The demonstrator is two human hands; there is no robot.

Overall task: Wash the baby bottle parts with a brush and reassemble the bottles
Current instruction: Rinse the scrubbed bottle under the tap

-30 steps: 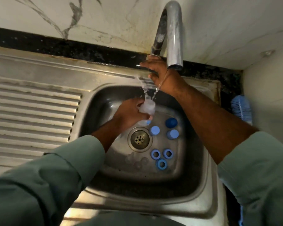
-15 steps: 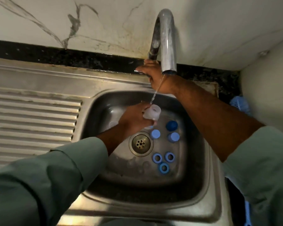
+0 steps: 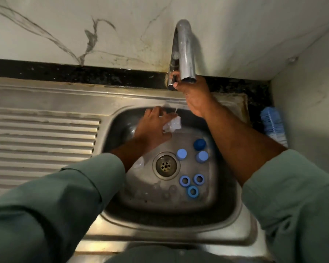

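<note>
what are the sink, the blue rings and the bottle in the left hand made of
Sink: stainless steel by its look, a brushed grey sheen with dull reflections.
Blue rings: probably moulded plastic, an even matte blue with smooth edges.
Bottle gripped by the left hand: translucent, most likely clear plastic; it is too blurred and wet to rule out glass.

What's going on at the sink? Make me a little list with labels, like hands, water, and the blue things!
left hand: holds a clear bottle inside the sink, under the tap
right hand: fingers on the tap handle
water: a thin trickle falls near the bottle
blue caps: three, right of the drain
blue rings: three, on the sink floor nearer the person
brush: blue, on the counter at right, untouched
</note>
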